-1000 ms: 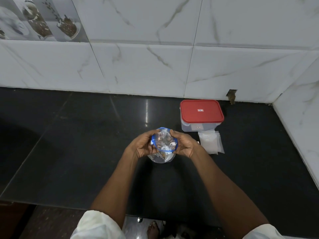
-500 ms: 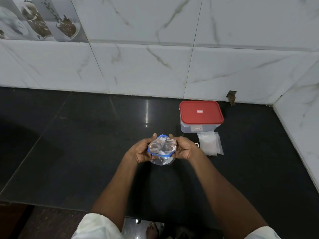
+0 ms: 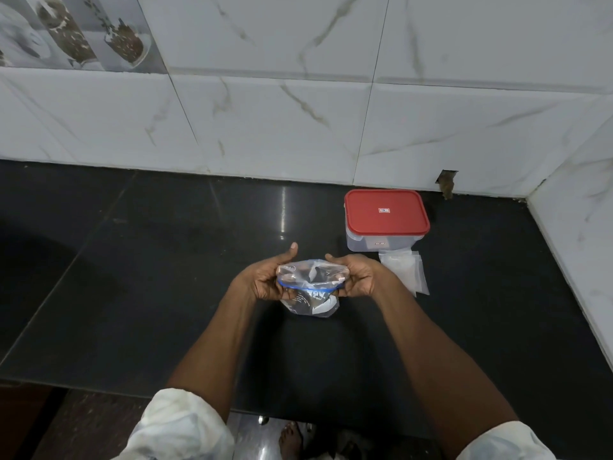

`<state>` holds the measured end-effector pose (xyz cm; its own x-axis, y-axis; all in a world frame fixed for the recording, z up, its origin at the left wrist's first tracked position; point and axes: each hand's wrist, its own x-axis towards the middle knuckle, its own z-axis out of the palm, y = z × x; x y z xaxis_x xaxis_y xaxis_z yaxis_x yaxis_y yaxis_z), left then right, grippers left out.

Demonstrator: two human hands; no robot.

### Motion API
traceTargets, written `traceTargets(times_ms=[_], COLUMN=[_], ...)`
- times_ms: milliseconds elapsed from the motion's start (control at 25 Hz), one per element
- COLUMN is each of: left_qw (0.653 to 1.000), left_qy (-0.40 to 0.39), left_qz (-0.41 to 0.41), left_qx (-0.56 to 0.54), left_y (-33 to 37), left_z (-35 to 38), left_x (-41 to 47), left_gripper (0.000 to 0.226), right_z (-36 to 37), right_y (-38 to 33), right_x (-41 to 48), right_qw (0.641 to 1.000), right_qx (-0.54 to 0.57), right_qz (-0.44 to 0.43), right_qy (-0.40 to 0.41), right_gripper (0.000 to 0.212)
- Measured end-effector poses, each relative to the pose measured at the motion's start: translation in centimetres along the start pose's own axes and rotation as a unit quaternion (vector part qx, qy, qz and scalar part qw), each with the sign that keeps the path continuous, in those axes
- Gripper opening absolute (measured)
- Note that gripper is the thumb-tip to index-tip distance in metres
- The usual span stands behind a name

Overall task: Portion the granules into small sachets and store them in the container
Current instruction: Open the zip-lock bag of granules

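Black countertop (image 3: 132, 293) before you: your left hand (image 3: 262, 280) and right hand (image 3: 358, 277) pinch opposite ends of the zip bag (image 3: 310, 293), its mouth running side to side; the sachets (image 3: 403, 270) lie nearest your right hand.

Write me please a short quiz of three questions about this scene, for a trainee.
1. True or false: the lid is on the container.
2. What do the left hand and the right hand hold? A: a spoon. B: the bag. C: a cup.
3. Fill in: the sachets lie nearer the ___ hand.

Key: 1 true; 2 B; 3 right.
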<state>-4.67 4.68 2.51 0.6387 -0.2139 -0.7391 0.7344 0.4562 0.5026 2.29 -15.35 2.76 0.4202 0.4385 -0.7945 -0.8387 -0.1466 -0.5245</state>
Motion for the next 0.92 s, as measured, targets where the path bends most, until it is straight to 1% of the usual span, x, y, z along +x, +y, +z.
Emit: traceTargets(times_ms=[80, 160, 240, 280, 320, 400, 440, 480, 520, 560, 600, 640, 680, 760, 800, 840, 880, 920], left_qw=[1.000, 0.998, 0.995, 0.993, 0.990, 0.986, 0.984, 0.983, 0.983, 0.981, 0.974, 0.965, 0.957, 0.952, 0.950, 0.940, 0.916, 0.882], left_qy=[0.014, 0.031, 0.059, 0.072, 0.082, 0.079, 0.077, 0.090, 0.113, 0.141, 0.165, 0.182, 0.189, 0.182, 0.187, 0.211, 0.258, 0.308], left_qz=[0.018, 0.047, 0.078, 0.095, 0.110, 0.113, 0.113, 0.114, 0.118, 0.132, 0.156, 0.183, 0.207, 0.226, 0.226, 0.230, 0.234, 0.238], left_qx=[-0.019, -0.006, 0.012, 0.005, -0.013, -0.092, -0.116, -0.110, -0.081, -0.030, 0.017, 0.052, 0.075, 0.097, 0.106, 0.137, 0.199, 0.266], left_y=[0.1, 0.2, 0.0, -0.2, -0.4, -1.0, -1.5, -1.9, -2.2, -2.4, -2.4, -2.3, -2.0, -1.6, -1.6, -1.7, -1.8, -2.0], left_z=[0.3, 0.7, 0.8, 0.9, 1.0, 1.0, 1.3, 1.5, 1.9, 2.3, 2.8, 3.2, 3.7, 4.2, 4.5, 4.6, 4.8, 5.1], left_x=[-0.2, -0.3, -0.4, -0.5, -0.6, -0.7, -0.9, -1.0, -1.1, -1.2, -1.3, -1.6, -2.0, -2.5, -2.6, -2.3, -1.9, -1.5], left_gripper=[0.043, 0.038, 0.041, 0.045, 0.050, 0.062, 0.061, 0.054, 0.049, 0.051, 0.058, 0.060, 0.056, 0.051, 0.047, 0.042, 0.036, 0.029], right_z=[-0.5, -1.1, -1.5, -1.7, -1.7, -1.3, -1.1, -0.7, -0.4, 0.0, 0.4, 0.9, 1.3, 2.1, 2.5, 2.8, 3.4, 4.0], right_y=[0.0, 0.4, 0.9, 1.3, 1.6, 1.9, 2.1, 2.2, 2.2, 2.2, 2.2, 2.0, 1.9, 1.8, 1.7, 1.8, 2.0, 2.4], right_x=[-0.6, -1.0, -0.9, -0.7, -0.7, -0.5, -0.2, -0.3, -0.3, -0.4, -0.6, -1.0, -1.3, -1.7, -1.8, -1.6, -1.6, -1.6], right_qw=[1.000, 0.998, 0.995, 0.993, 0.991, 0.987, 0.984, 0.981, 0.978, 0.976, 0.978, 0.983, 0.984, 0.974, 0.965, 0.951, 0.927, 0.895], right_qx=[0.005, 0.031, 0.070, 0.095, 0.117, 0.157, 0.171, 0.187, 0.201, 0.202, 0.179, 0.126, 0.066, -0.020, -0.047, -0.086, -0.148, -0.223], right_qz=[-0.012, -0.032, -0.049, -0.054, -0.052, -0.043, -0.042, -0.042, -0.052, -0.072, -0.103, -0.133, -0.163, -0.212, -0.230, -0.249, -0.269, -0.282], right_qy=[-0.022, -0.038, -0.044, -0.045, -0.042, -0.015, 0.005, 0.023, 0.025, 0.025, 0.018, 0.025, 0.031, 0.082, 0.118, 0.165, 0.217, 0.265], right_gripper=[0.030, 0.036, 0.040, 0.040, 0.038, 0.036, 0.036, 0.040, 0.047, 0.055, 0.058, 0.058, 0.057, 0.063, 0.060, 0.052, 0.042, 0.031])
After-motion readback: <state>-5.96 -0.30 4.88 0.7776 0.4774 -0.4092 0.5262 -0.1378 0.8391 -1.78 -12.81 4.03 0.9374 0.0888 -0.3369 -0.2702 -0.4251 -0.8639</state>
